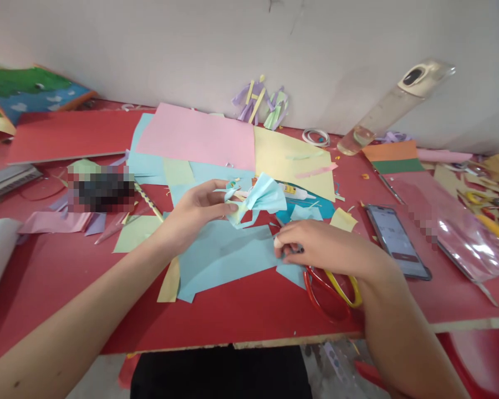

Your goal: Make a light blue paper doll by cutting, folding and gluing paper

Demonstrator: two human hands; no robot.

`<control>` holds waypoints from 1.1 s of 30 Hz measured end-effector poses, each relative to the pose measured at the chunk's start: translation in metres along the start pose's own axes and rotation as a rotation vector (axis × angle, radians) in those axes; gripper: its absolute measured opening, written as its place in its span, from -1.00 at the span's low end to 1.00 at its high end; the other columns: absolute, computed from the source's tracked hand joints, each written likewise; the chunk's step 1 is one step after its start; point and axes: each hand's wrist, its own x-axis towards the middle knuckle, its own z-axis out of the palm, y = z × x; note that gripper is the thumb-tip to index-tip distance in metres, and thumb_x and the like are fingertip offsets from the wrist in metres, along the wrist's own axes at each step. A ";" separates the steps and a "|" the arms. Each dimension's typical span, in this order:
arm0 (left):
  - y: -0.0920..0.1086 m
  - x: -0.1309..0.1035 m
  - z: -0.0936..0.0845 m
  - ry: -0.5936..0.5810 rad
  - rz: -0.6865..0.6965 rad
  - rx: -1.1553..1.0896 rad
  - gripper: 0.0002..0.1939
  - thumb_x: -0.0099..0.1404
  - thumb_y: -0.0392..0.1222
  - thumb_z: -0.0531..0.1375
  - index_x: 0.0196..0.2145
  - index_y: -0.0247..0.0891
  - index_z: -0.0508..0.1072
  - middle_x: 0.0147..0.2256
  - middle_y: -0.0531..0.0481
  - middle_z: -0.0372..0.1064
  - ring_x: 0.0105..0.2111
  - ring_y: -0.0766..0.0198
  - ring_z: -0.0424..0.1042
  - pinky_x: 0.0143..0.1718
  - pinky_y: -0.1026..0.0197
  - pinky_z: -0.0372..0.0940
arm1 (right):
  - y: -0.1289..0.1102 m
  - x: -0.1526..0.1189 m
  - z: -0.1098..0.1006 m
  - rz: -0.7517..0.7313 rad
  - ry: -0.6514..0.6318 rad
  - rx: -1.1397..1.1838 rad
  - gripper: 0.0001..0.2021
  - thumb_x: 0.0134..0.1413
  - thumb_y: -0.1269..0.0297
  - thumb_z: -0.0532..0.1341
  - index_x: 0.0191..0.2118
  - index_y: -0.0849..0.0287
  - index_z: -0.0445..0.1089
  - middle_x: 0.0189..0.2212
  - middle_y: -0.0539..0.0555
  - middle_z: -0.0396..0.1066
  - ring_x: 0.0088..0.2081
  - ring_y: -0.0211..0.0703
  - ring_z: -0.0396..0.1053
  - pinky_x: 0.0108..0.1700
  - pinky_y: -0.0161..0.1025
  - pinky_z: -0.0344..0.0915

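Note:
A small light-blue pleated paper figure [263, 197] is pinched between the thumb and fingers of my left hand [202, 206], raised over the table. My right hand [316, 244] is curled around the blade end of a pair of scissors [353, 293], whose red and yellow handles stick out below the palm. Much of the blades is hidden by the fingers. Under both hands lies a sheet of light-blue paper [228, 257], with smaller blue pieces at its right. Behind the figure, a white glue tube [299, 192] with a yellow label lies on its side.
Pink paper [199, 136] and yellow paper [295, 160] lie at the back. Two paper figures [264, 102] lean against the wall. A clear bottle [382, 116] stands back right, and a phone [397, 241] lies at right. Paper scraps cover the red table [233, 316].

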 end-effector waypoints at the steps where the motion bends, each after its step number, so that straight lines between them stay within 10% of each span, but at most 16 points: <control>1: 0.000 0.000 0.000 0.011 -0.008 0.005 -0.73 0.15 -0.19 0.36 -0.16 -0.14 0.50 -0.17 0.00 0.52 -0.24 0.27 0.46 -0.23 0.26 0.31 | 0.002 0.001 0.000 -0.032 0.008 0.004 -0.81 0.15 0.44 0.15 -0.38 0.07 0.47 -0.36 0.00 0.47 -0.32 -0.14 0.41 -0.35 -0.25 0.19; 10: -0.005 0.001 -0.003 0.081 -0.069 -0.013 -0.70 0.12 -0.16 0.38 -0.17 -0.17 0.46 -0.29 0.05 0.44 -0.28 0.31 0.41 -0.28 0.28 0.35 | -0.003 -0.004 -0.007 0.012 -0.059 0.075 -0.75 0.02 0.45 0.19 -0.17 0.04 0.41 -0.19 -0.01 0.48 -0.25 -0.15 0.42 -0.35 -0.31 0.18; 21: -0.002 0.002 0.000 0.100 -0.037 0.178 -0.70 0.19 -0.12 0.35 -0.12 -0.13 0.46 -0.46 0.13 0.33 -0.44 0.41 0.30 -0.37 0.33 0.23 | 0.005 -0.001 -0.004 -0.098 -0.024 0.088 -0.80 0.20 0.39 0.15 -0.37 0.09 0.50 -0.29 0.01 0.44 -0.27 -0.18 0.41 -0.27 -0.28 0.24; 33: -0.005 -0.001 0.004 0.137 0.170 0.229 -0.78 0.26 -0.10 0.30 -0.20 -0.16 0.37 -0.46 0.10 0.42 -0.37 0.26 0.50 -0.23 0.19 0.31 | -0.004 0.015 0.011 -0.163 0.945 0.715 -0.93 0.09 0.28 0.34 -0.27 0.02 0.49 -0.43 -0.10 0.48 -0.55 -0.35 0.32 -0.58 -0.38 0.27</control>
